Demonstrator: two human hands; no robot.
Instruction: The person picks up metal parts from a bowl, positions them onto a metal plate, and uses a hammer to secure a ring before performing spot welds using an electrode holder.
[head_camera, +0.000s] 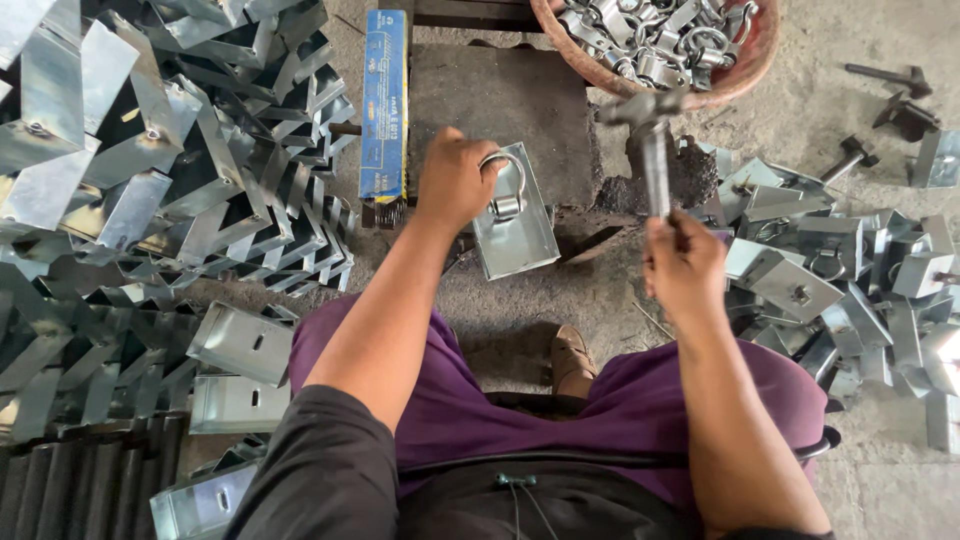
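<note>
Galvanised steel brackets (170, 170) lie heaped along the person's left, more of them (840, 270) scattered to the right, with a basket of ring fittings (660, 40) at the top edge. On the dark block (500, 95) ahead sits a small metal plate with a ring (515, 215), its long axis running away from the body. The left hand (455, 180) grips it at the ring end, while the right hand (685, 265), clenched around a hammer (652, 140), is raised just to its right.
</note>
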